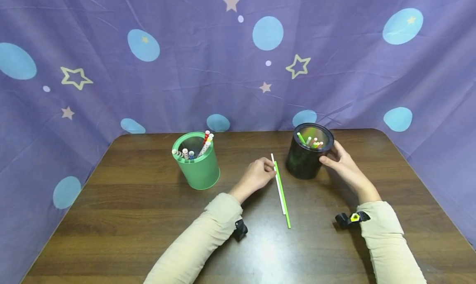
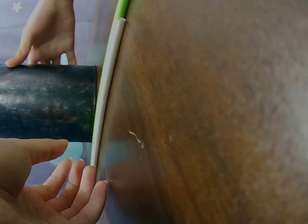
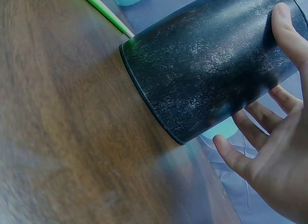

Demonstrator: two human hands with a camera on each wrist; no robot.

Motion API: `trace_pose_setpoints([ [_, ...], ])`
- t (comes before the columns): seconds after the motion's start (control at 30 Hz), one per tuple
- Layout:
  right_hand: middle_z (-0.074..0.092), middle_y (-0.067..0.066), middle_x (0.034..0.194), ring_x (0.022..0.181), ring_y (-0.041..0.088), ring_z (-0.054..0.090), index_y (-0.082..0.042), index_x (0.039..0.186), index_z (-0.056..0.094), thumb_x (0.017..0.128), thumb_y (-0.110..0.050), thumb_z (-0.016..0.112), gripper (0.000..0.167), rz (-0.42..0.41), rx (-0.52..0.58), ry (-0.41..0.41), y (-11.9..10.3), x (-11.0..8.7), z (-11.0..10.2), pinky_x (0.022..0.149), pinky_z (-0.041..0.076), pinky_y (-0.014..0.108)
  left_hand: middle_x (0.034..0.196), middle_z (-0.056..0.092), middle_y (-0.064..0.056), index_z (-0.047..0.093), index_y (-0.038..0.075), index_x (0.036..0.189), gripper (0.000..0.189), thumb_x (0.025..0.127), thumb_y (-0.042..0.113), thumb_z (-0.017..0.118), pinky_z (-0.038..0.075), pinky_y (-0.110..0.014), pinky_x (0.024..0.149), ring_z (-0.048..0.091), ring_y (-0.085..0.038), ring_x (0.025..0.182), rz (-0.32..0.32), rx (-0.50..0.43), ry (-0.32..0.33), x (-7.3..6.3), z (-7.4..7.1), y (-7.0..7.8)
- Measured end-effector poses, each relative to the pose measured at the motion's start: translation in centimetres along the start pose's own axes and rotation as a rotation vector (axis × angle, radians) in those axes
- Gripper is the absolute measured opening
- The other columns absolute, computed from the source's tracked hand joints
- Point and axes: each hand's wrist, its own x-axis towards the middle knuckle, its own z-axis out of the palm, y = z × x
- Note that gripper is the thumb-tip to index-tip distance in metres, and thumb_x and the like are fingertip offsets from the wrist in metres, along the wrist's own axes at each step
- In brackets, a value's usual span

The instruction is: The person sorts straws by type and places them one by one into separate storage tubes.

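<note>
A black can stands upright on the table, with several green, white and reddish straws inside it. My right hand holds its right side, thumb in front and fingers behind. To the left of the can, a white straw and a green straw lie side by side on the table. My left hand is at their far part. In the left wrist view its fingers are loosely bent beside the white straw's end, and the thumb stands apart from them. Whether they touch the straw I cannot tell.
A green can holding several patterned straws stands to the left on the brown wooden table. Behind the table hangs a purple curtain with stars and blue ovals.
</note>
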Motion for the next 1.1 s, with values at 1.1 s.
trace_pose_setpoints([
  [1.1, 0.039, 0.02, 0.148, 0.124, 0.01, 0.045, -0.006, 0.154, 0.027, 0.097, -0.015, 0.064, 0.069, 0.014, 0.028, 0.007, 0.4, 0.1, -0.1, 0.093, 0.041, 0.015, 0.082, 0.07, -0.007, 0.075, 0.008, 0.081, 0.004, 0.082, 0.007, 0.071, 0.052, -0.038, 0.072, 0.064, -0.027, 0.08, -0.013, 0.232, 0.011, 1.7, 0.4, 0.0],
])
